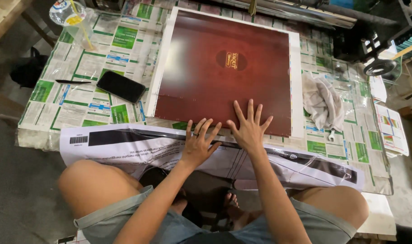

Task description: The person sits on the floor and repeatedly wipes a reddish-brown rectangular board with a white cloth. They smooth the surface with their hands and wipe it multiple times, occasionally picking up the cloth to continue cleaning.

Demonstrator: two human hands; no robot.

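A soft blur covers the left part of the dark red printed sheet (224, 68). My fingers (242, 113) hide its near edge; the clear plastic cup (75, 20) is cut off above.

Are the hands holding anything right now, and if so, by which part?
Nothing is gripped. The left hand and right hand lie flat, fingers spread, on the near edge of the dark red board.

My one head camera looks steeply down from close above my knees, facing away from me across the paper-covered table (57, 104), its far edge running out of view at top.
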